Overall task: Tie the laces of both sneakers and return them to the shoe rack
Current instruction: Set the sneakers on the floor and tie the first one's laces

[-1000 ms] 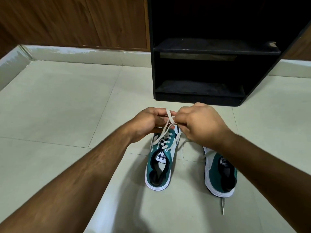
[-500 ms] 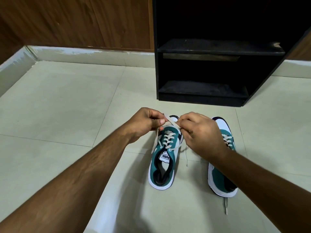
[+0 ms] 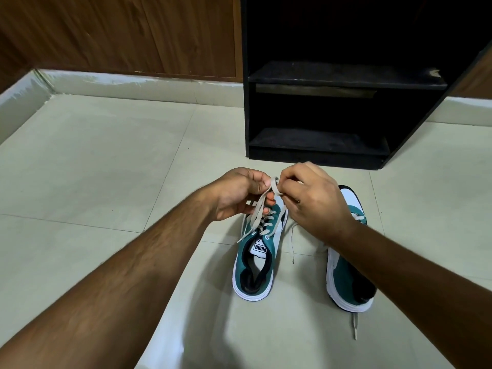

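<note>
Two teal-and-white sneakers stand side by side on the tiled floor, toes toward the rack. Over the left sneaker [image 3: 257, 262] both hands meet: my left hand [image 3: 239, 193] and my right hand [image 3: 311, 198] each pinch its beige laces [image 3: 262, 209], which rise from the eyelets to a loop between my fingertips. The right sneaker [image 3: 348, 283] is partly hidden under my right forearm; one loose lace end [image 3: 354, 327] trails behind its heel. The black shoe rack [image 3: 319, 150] stands just beyond the shoes, its two shelves bare.
A wooden wall panel [image 3: 119, 33] and a pale skirting [image 3: 133, 82] run behind the floor at the left. The floor [image 3: 93, 169] is light tile with grout lines. A thin dark thread [image 3: 292, 243] hangs between the two sneakers.
My hands have lifted the laces a little and brought them together into a loop above the left sneaker's toe. The shoes have not moved.
</note>
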